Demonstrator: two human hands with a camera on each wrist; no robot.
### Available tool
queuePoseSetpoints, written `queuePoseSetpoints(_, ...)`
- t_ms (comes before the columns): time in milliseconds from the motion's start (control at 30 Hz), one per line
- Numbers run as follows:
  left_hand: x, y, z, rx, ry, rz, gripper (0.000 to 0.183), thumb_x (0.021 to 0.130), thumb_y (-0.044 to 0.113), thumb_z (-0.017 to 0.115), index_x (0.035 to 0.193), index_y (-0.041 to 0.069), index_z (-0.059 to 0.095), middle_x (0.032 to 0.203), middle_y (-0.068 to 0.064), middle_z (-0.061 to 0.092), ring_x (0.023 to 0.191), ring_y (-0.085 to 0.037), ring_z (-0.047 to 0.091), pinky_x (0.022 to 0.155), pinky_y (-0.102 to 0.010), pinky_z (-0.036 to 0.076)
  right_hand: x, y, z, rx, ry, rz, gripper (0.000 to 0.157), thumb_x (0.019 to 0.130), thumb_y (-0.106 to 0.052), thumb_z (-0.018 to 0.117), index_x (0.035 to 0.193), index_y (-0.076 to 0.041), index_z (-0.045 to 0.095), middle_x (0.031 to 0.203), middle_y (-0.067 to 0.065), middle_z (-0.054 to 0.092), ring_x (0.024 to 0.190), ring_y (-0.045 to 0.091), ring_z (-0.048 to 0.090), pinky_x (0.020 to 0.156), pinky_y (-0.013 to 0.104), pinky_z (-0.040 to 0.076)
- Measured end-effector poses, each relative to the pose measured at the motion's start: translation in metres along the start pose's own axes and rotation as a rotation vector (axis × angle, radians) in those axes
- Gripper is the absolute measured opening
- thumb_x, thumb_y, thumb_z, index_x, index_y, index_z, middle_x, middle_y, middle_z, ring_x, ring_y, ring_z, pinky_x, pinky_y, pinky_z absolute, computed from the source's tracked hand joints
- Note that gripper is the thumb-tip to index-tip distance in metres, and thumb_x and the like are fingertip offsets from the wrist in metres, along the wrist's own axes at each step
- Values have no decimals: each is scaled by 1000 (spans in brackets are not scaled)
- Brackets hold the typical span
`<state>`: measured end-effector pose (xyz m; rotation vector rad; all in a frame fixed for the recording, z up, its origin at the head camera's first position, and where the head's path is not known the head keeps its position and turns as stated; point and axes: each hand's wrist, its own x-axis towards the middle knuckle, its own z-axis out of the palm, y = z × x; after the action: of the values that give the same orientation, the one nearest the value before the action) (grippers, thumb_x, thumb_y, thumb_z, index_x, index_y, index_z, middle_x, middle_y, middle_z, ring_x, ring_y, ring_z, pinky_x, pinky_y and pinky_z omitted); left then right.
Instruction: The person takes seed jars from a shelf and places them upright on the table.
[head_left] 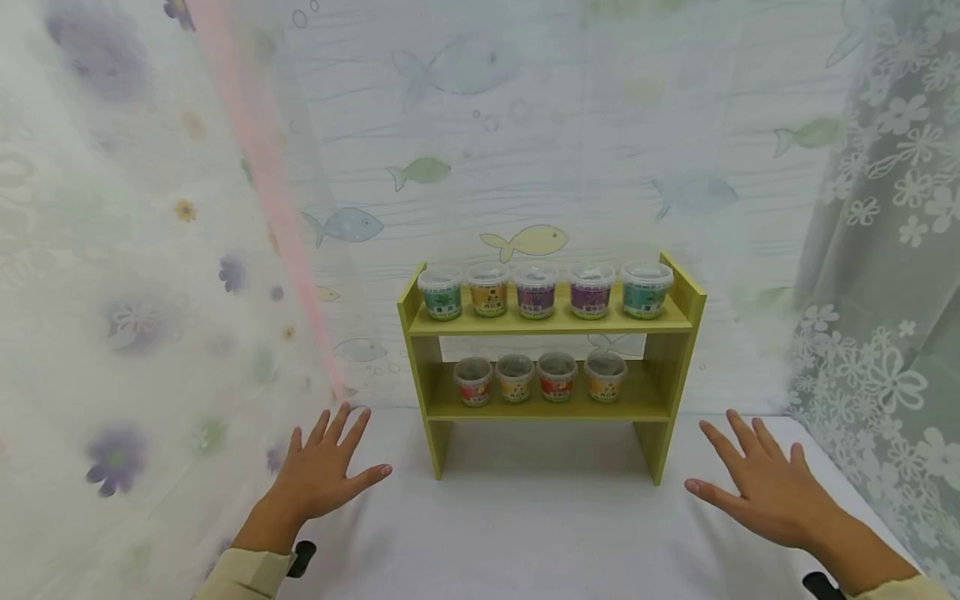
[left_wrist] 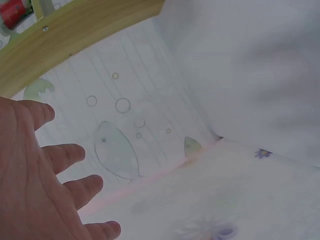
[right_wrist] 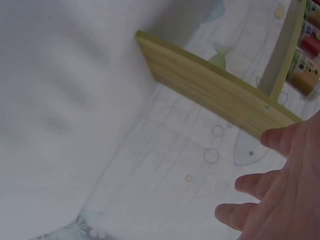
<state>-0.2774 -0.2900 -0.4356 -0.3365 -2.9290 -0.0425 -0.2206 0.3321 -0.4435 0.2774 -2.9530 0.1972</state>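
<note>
A two-tier yellow-green wooden shelf (head_left: pixel 551 329) stands on the white table. Several lidded tubs with green, orange and purple labels line its top tier, among them a purple-labelled tub (head_left: pixel 536 292). On the lower tier sit several tubs with red or orange labels, such as a red-labelled tub (head_left: pixel 557 377). To the left of the shelf my left hand (head_left: pixel 318 471) hovers with fingers spread, holding nothing. My right hand (head_left: pixel 768 487) is likewise spread and free of objects, right of the shelf. In the right wrist view, the shelf's side panel (right_wrist: pixel 210 82) appears beyond the fingers.
The white tabletop (head_left: pixel 547 533) extends in front of the shelf. Behind it hangs a fish-print curtain (head_left: pixel 465 167). A flower-print curtain (head_left: pixel 150 333) borders the left, and a sheer lace curtain (head_left: pixel 900 292) the right.
</note>
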Motion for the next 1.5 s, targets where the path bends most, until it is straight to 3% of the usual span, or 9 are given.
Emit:
queuePoseSetpoints(300,-2,3,0,-18,-28,-9,103,88,86,42,165,19,28,170,-20,23,153,-53,24,110,-85,13,1,0,0,-7,-18,17,94,93,-76,50,163,-16,31,166,32,22,143,65,24,96,92,14)
queuePoseSetpoints(500,4,1,-4,-22,13,18,102,89,85,43,165,18,28,169,-21,25,152,-53,25,108,-86,15,9,-2,-13,-20,0,8,97,92,-77,50,163,-14,32,166,32,22,142,66,25,98,91,13)
queuePoseSetpoints(1200,32,7,-41,10,79,75,102,90,83,43,166,17,24,169,-20,26,154,-47,27,113,-81,18,40,-4,-58,-50,55,-44,103,91,-80,48,165,-12,24,168,29,19,148,60,21,103,88,14)
queuePoseSetpoints(1500,51,16,-60,-5,132,132,100,92,80,44,167,17,20,170,-17,28,154,-44,27,116,-77,20,51,-11,-79,-51,134,-79,110,90,-79,51,167,-10,14,167,29,20,145,57,28,104,85,20)
